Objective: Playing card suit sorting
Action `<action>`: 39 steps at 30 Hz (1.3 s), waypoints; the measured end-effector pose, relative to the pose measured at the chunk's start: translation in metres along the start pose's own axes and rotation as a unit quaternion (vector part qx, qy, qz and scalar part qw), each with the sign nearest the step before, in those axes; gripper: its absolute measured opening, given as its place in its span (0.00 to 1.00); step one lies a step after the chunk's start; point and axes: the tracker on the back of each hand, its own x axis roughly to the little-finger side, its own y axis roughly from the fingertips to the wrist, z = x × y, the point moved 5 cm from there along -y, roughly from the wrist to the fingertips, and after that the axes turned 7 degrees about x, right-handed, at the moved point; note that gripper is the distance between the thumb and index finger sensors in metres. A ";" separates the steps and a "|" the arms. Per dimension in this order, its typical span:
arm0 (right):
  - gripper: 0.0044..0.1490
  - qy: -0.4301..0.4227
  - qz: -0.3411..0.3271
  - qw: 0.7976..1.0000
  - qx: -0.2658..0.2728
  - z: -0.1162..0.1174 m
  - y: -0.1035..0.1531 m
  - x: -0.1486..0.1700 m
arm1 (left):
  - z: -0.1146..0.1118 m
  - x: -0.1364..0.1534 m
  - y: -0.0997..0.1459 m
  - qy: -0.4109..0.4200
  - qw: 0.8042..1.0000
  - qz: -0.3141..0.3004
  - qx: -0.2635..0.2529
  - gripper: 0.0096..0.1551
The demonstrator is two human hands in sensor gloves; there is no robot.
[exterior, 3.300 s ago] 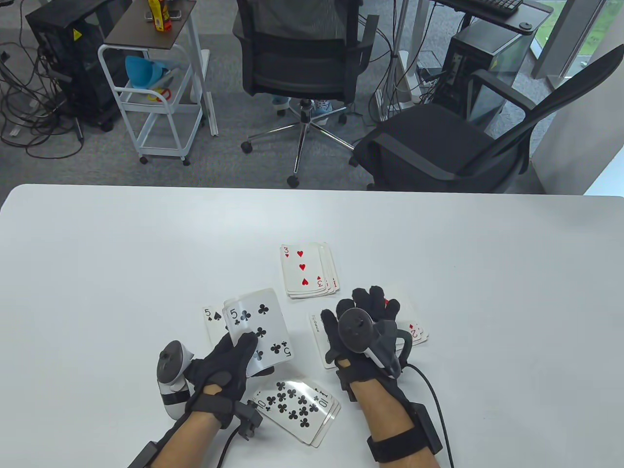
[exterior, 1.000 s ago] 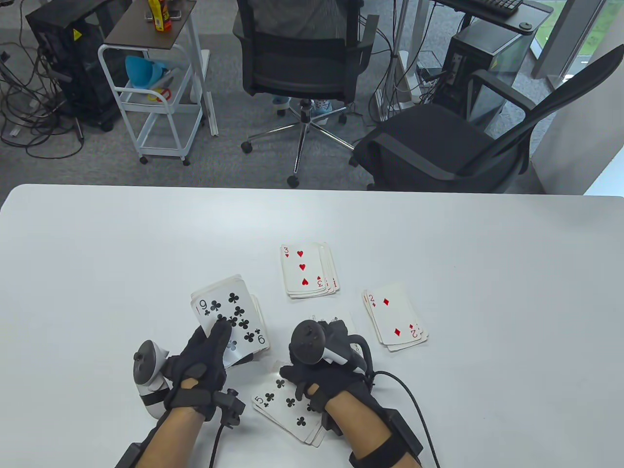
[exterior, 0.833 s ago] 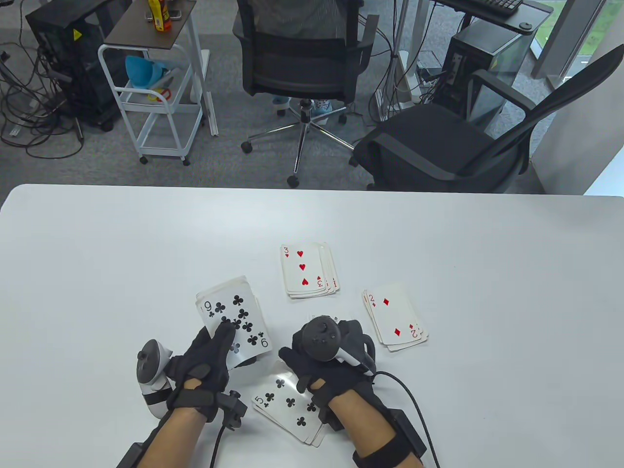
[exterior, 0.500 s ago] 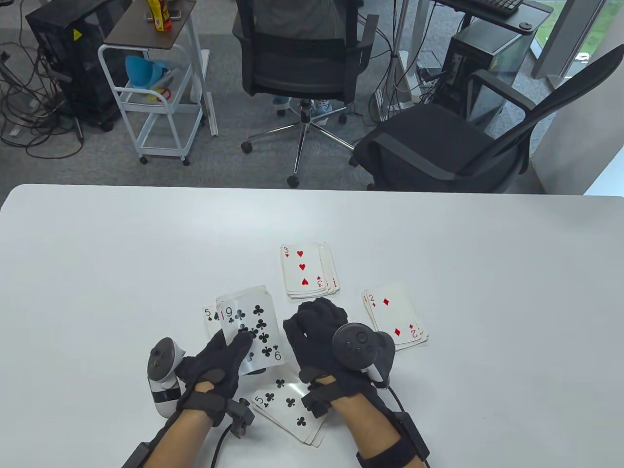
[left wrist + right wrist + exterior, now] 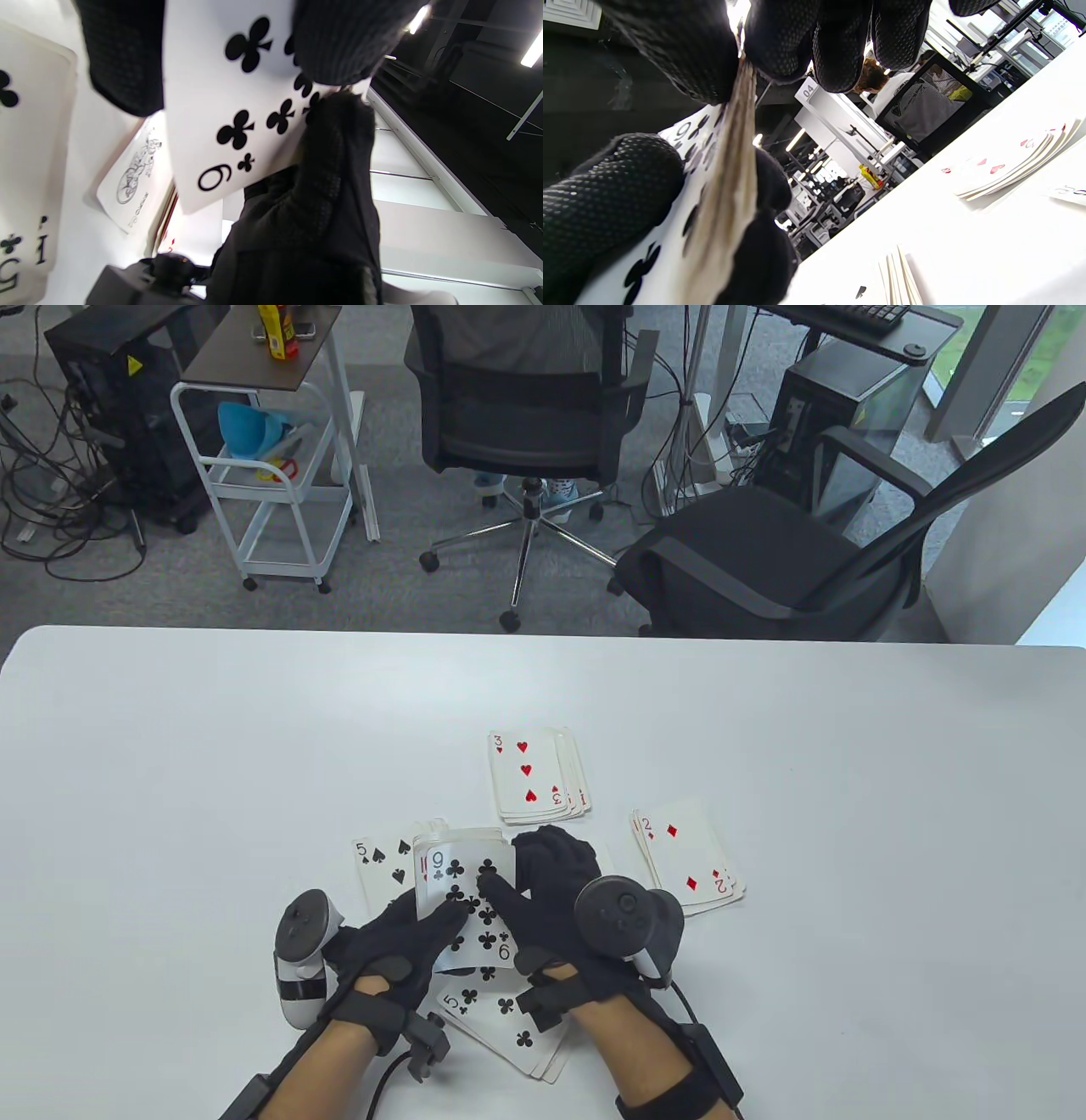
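We hold the deck (image 5: pixel 462 899) up off the table in our left hand (image 5: pixel 399 954), fingers curled around it, with the nine of clubs (image 5: pixel 472 891) on top. Our right hand (image 5: pixel 543 899) pinches that card's right edge, thumb on its face. The clubs pile (image 5: pixel 501 1022) lies just below both hands, close to us, long side slanting right.

Held top card (image 5: pixel 465 891) reads 9 of clubs, spade card (image 5: pixel 379 865) on the counter reads 5, club pile (image 5: pixel 501 1018) top reads 5, heart pile (image 5: pixel 528 776) top reads 3, diamond pile (image 5: pixel 685 857) top reads 2, and a white panel (image 5: pixel 808 90) in the right wrist view reads 04.
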 end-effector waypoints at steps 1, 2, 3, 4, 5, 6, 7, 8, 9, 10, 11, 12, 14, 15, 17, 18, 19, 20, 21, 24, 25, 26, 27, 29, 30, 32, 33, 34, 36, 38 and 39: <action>0.26 -0.001 0.000 1.000 0.001 0.000 0.000 0.000 | 0.000 0.000 0.000 0.001 1.000 0.000 0.000 0.27; 0.25 -0.003 0.000 1.000 0.005 -0.001 0.000 0.000 | 0.000 0.000 0.000 0.003 1.000 0.000 0.000 0.27; 0.25 -0.003 -0.001 1.000 0.008 -0.001 0.000 -0.001 | 0.000 0.000 0.000 0.004 1.000 0.000 0.000 0.28; 0.24 -0.003 -0.002 1.000 0.008 -0.001 0.000 -0.001 | 0.000 0.000 0.000 0.005 1.000 0.001 0.000 0.28; 0.24 -0.002 -0.003 1.000 0.010 -0.002 0.000 -0.001 | -0.001 0.000 0.000 0.007 1.000 0.001 0.001 0.28; 0.23 -0.002 -0.004 1.000 0.012 -0.002 0.000 -0.001 | -0.001 0.000 0.000 0.010 1.000 0.002 0.002 0.28; 0.23 -0.003 -0.004 1.000 0.013 -0.002 0.000 -0.001 | -0.002 0.000 0.000 0.012 1.000 0.002 0.003 0.28; 0.23 -0.004 -0.005 1.000 0.014 -0.003 0.000 -0.001 | -0.002 0.000 0.000 0.013 1.000 0.001 0.003 0.28; 0.23 -0.004 -0.005 1.000 0.015 -0.003 0.000 -0.001 | -0.002 0.000 0.000 0.016 1.000 0.001 0.003 0.28; 0.23 -0.005 -0.006 1.000 0.016 -0.003 0.000 -0.001 | -0.002 0.000 0.000 0.017 1.000 0.001 0.004 0.28; 0.23 -0.004 -0.006 1.000 0.017 -0.004 0.000 -0.001 | -0.003 0.000 0.000 0.019 1.000 0.000 0.005 0.29; 0.23 -0.004 -0.007 1.000 0.017 -0.004 0.000 -0.001 | -0.003 0.000 0.000 0.021 1.000 -0.001 0.005 0.29; 0.23 -0.006 -0.006 1.000 0.018 -0.004 0.000 -0.001 | -0.003 -0.001 0.000 0.025 1.000 -0.002 0.008 0.29; 0.23 -0.006 -0.005 1.000 0.018 -0.005 0.000 0.000 | -0.003 -0.001 0.000 0.027 1.000 -0.004 0.009 0.29; 0.23 -0.008 -0.003 1.000 0.020 -0.005 0.000 0.001 | -0.003 -0.002 0.000 0.031 0.999 -0.005 0.012 0.30; 0.23 -0.011 0.000 1.000 0.025 -0.006 -0.001 0.004 | -0.002 -0.003 0.001 0.029 1.000 -0.008 0.008 0.30; 0.23 -0.014 0.002 0.999 0.029 -0.007 -0.001 0.005 | -0.001 -0.003 0.001 0.029 1.000 -0.010 0.004 0.30; 0.23 -0.014 0.006 0.999 0.034 -0.009 -0.001 0.007 | 0.001 -0.005 0.002 0.030 0.999 -0.013 -0.002 0.30; 0.24 -0.012 0.010 0.999 0.037 -0.011 -0.002 0.009 | 0.004 -0.006 0.003 0.034 0.999 -0.017 -0.011 0.30; 0.25 -0.012 0.023 0.999 0.048 -0.015 -0.003 0.015 | 0.013 -0.009 0.006 0.054 0.997 -0.030 -0.037 0.29; 0.25 -0.011 0.026 0.998 0.050 -0.016 -0.003 0.018 | 0.017 -0.012 0.008 0.061 0.996 -0.037 -0.045 0.29; 0.25 -0.010 0.030 0.998 0.049 -0.017 -0.004 0.020 | 0.019 -0.014 0.009 0.064 0.996 -0.042 -0.050 0.29; 0.24 -0.011 0.035 0.998 0.045 -0.017 -0.005 0.023 | 0.024 -0.018 0.011 0.069 0.994 -0.052 -0.060 0.29; 0.23 -0.007 0.049 0.998 0.029 -0.016 -0.006 0.029 | 0.035 -0.025 0.017 0.086 0.989 -0.080 -0.089 0.29; 0.22 -0.003 0.055 0.998 0.013 -0.014 -0.007 0.031 | 0.039 -0.028 0.019 0.095 0.986 -0.088 -0.100 0.29; 0.22 0.012 0.062 0.997 -0.031 -0.007 -0.008 0.033 | 0.048 -0.032 0.023 0.112 0.982 -0.102 -0.114 0.29; 0.21 0.019 0.067 0.996 -0.061 -0.002 -0.009 0.033 | 0.051 -0.033 0.024 0.114 0.981 -0.104 -0.119 0.29; 0.22 0.026 0.068 0.993 -0.096 0.005 -0.009 0.032 | 0.052 -0.033 0.024 0.114 0.981 -0.103 -0.120 0.29; 0.22 0.035 0.082 0.985 -0.147 0.014 -0.007 0.033 | 0.052 -0.032 0.024 0.116 0.981 -0.101 -0.118 0.29; 0.22 0.024 0.092 0.981 -0.169 0.021 -0.005 0.032 | 0.049 -0.031 0.022 0.116 0.982 -0.099 -0.113 0.29; 0.22 0.033 0.090 0.979 -0.183 0.025 -0.004 0.032 | 0.048 -0.031 0.022 0.114 0.982 -0.099 -0.113 0.29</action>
